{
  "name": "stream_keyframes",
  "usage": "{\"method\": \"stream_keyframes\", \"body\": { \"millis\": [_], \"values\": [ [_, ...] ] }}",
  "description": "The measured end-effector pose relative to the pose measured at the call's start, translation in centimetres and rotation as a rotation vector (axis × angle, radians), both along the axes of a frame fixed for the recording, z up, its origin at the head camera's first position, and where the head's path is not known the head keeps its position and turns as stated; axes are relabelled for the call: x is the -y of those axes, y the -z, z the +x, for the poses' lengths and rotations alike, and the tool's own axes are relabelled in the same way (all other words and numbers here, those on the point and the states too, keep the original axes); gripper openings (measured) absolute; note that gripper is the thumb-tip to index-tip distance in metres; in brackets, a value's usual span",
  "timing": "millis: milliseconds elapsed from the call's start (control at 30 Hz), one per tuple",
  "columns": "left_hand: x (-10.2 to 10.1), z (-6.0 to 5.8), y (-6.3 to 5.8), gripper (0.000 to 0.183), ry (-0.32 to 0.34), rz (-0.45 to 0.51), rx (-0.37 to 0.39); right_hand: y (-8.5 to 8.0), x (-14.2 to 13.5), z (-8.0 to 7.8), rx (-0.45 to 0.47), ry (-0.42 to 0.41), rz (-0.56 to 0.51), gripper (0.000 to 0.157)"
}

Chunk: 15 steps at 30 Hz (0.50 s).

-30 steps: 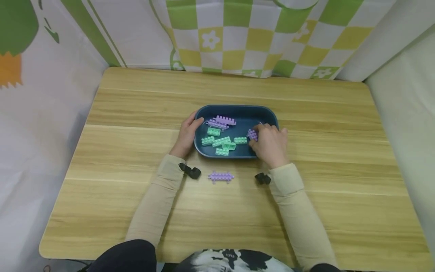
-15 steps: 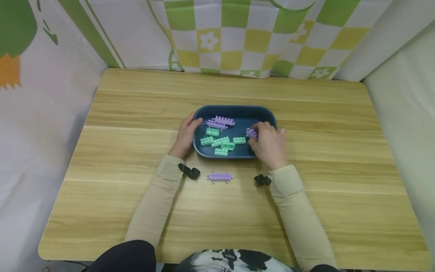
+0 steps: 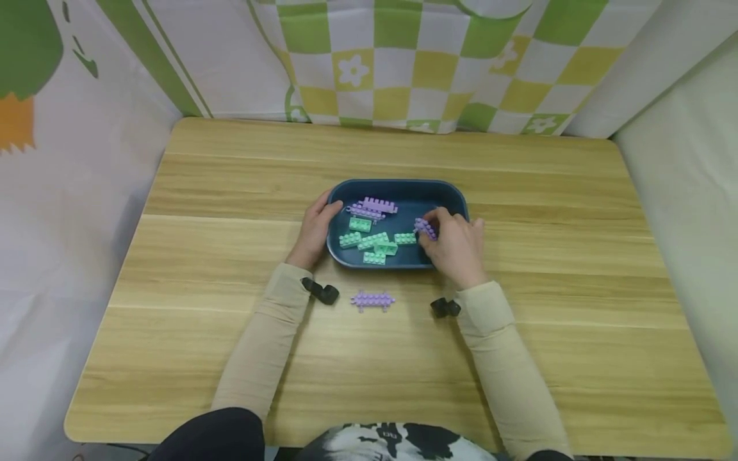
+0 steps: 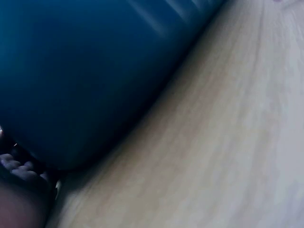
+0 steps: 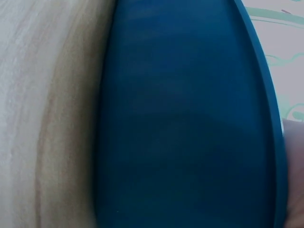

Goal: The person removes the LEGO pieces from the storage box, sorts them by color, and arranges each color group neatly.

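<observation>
Centrally on the table (image 3: 576, 307), the blue tray (image 3: 412, 192) lies lengthwise left to right, presumably within equal reach. The left hand (image 3: 316, 230) grips its left end, thumb over the rim, likely to steady it; the right hand (image 3: 459, 246), angled in over the near right corner, pinches a purple block (image 3: 425, 227) inside the tray's right end, right of the green bricks (image 3: 373, 241).

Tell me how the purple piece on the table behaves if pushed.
The purple piece looks like moulded plastic, so probably stiff and light. Lying flat on the table, it would likely slide; its knobbly outline should discourage rolling.
</observation>
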<state>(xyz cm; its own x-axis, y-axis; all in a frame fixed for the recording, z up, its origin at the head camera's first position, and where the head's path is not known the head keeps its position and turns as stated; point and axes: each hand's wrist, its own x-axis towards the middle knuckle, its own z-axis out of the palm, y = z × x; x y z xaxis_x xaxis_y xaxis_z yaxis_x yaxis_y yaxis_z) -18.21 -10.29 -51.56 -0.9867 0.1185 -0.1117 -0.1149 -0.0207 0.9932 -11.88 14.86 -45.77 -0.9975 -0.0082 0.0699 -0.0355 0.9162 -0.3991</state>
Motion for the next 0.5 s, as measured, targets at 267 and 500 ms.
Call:
{"method": "stream_keyframes", "body": {
  "millis": [267,500],
  "values": [
    [-0.04,0.16,-0.14,0.046,0.004,0.01,0.006,0.33,-0.12,0.2,-0.031,0.006,-0.095,0.031],
    [-0.01,0.18,-0.05,0.046,0.002,0.01,0.017,0.37,-0.63,0.58,-0.102,-0.009,-0.332,0.031]
  ]
}}
